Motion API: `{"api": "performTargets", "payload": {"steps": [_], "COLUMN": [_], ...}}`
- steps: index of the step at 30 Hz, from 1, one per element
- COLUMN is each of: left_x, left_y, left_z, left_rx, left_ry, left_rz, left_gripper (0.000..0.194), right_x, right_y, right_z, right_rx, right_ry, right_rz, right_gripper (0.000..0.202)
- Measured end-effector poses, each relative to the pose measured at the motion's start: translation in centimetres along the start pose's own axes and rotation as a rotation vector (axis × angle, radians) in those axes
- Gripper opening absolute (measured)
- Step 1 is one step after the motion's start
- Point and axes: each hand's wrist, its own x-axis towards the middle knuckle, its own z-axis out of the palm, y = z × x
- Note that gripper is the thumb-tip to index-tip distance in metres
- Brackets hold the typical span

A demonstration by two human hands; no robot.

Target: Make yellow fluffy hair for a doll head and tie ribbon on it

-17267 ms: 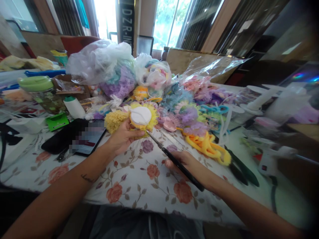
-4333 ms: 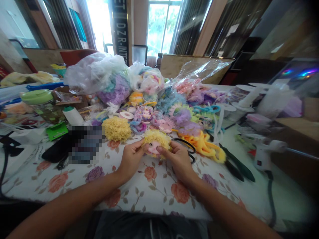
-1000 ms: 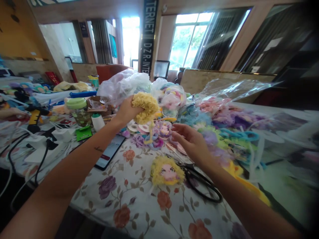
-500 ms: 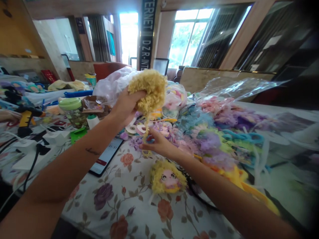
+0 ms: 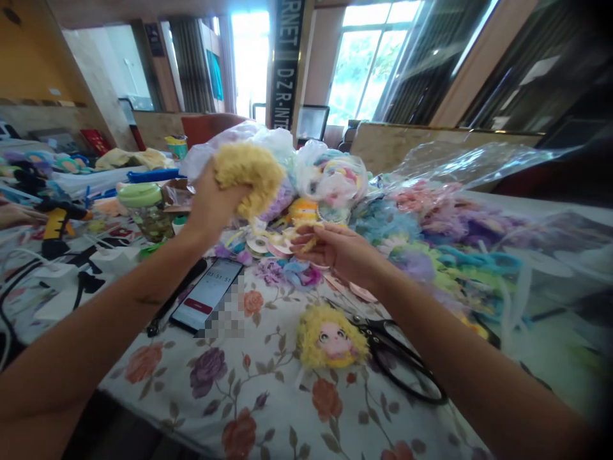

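My left hand [image 5: 213, 201] is raised over the table, closed around a bundle of fluffy yellow yarn [image 5: 251, 172]. A strand runs down from the bundle toward my right hand [image 5: 338, 249]. The thumb and index finger of that hand are pinched together on the yarn, while its other fingers stretch out. Below it on the cloth lies a small doll head [image 5: 332, 342] with curly yellow hair and a painted face. Black-handled scissors [image 5: 407, 364] rest beside the doll head, partly under my right forearm.
A phone [image 5: 208, 297] lies on the flowered tablecloth [image 5: 268, 390]. Ribbon rolls [image 5: 258, 246] and colourful fluffy pieces [image 5: 383, 223] spread behind and right. At left stand a lidded jar [image 5: 143, 204], a yellow glue gun [image 5: 56, 227] and white plugs; another person's hand [image 5: 19, 214] shows there.
My hands have drawn apart: the left went left with the yarn bundle, the right went right and up. The strand between them is longer. More of the scissors and phone shows.
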Motion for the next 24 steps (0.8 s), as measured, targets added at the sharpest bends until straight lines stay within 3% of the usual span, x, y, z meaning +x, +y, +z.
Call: {"api": "performTargets", "payload": {"steps": [3, 6, 9, 11, 14, 16, 19, 24], "left_x": [-3.4, -5.6, -6.5, -6.5, -6.6, -7.0, -8.5, -10.5], "left_y": [0.6, 1.3, 1.1, 0.3, -1.9, -3.6, -5.4, -5.6], "left_z": [3.0, 5.3, 5.4, 4.2, 2.0, 1.2, 1.5, 2.6], "left_rx": [0.179, 0.232, 0.189, 0.179, 0.370, 0.601, 0.782, 0.876], "left_ry": [-0.233, -0.453, -0.637, -0.672, -0.592, -0.742, -0.951, -0.999], "left_rz": [0.099, 0.207, 0.219, 0.178, 0.077, 0.031, 0.012, -0.061], "left_gripper": [0.048, 0.059, 0.082, 0.087, 0.051, 0.026, 0.026, 0.017], "right_x": [-0.3, -0.8, -1.0, -0.8, -0.4, -0.1, 0.3, 0.9], "right_y": [-0.5, -0.4, 0.0, 0.0, -0.5, -0.7, -0.6, 0.2], "right_z": [2.0, 3.1, 1.9, 0.0, -3.1, -4.3, -4.3, -1.6], "right_rx": [0.146, 0.134, 0.080, 0.126, 0.270, 0.357, 0.415, 0.380], "right_ry": [-0.036, -0.037, 0.076, 0.206, 0.460, 0.552, 0.573, 0.471], "right_rz": [-0.039, -0.102, -0.143, -0.163, -0.163, -0.166, -0.148, -0.092], "right_gripper": [0.029, 0.028, 0.035, 0.035, 0.024, 0.019, 0.018, 0.022]}}
